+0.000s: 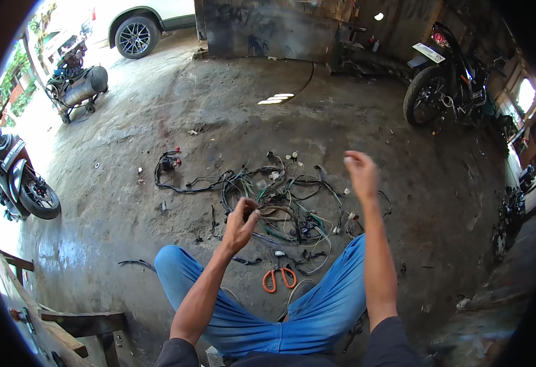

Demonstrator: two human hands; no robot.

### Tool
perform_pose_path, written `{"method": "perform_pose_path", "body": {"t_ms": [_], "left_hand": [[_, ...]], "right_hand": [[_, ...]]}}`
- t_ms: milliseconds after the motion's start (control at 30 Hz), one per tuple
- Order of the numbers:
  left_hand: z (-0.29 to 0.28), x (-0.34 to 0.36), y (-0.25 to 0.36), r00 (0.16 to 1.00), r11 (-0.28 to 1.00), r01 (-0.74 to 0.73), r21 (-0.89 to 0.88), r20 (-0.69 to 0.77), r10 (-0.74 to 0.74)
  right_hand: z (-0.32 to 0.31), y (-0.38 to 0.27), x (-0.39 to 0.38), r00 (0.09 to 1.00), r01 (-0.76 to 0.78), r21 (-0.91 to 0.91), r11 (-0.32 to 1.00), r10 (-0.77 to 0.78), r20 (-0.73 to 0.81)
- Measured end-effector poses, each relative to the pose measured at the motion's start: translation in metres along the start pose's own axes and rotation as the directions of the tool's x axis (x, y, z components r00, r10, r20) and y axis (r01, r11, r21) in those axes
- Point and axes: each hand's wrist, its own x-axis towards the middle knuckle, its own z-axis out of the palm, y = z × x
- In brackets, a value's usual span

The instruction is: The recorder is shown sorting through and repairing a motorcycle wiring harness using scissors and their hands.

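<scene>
Got the wire tangle (283,209) sprawled sideways between curled left hand (240,224) and right hand (363,175), nearer the left, can't tell about either grip tbh

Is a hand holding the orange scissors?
No, the scissors lie on the floor, away from the left hand and the right hand.

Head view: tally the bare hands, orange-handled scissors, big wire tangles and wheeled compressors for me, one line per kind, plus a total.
Bare hands: 2 (left hand, right hand)
Orange-handled scissors: 1
Big wire tangle: 1
Wheeled compressor: 1
Total: 5
</scene>
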Motion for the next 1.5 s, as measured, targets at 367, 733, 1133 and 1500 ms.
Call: {"method": "perform_pose_path", "body": {"t_ms": [367,733,1133,1500], "left_hand": [[-0.036,0.032,0.016,0.885,0.802,-0.086,-0.592,-0.415,-0.211],[-0.080,0.007,-0.027,0.803,0.562,0.082,-0.823,-0.279,-0.526],[-0.057,0.022,-0.030,0.908,0.429,0.301,-0.852,0.120,-0.401],[-0.029,0.000,0.016,0.985,0.312,0.167,-0.935,0.148,-0.083]], "right_hand": [[-0.056,0.123,-0.070,0.957,-0.214,-0.157,0.964,0.239,0.164],[0.159,0.211,-0.092,0.664,0.299,-0.414,0.860,0.125,0.737],[0.119,0.196,-0.110,0.955,0.123,-0.370,0.921,-0.008,0.296],[-0.138,0.203,-0.304,0.764,-0.633,-0.407,0.659,0.616,-0.191]]}}
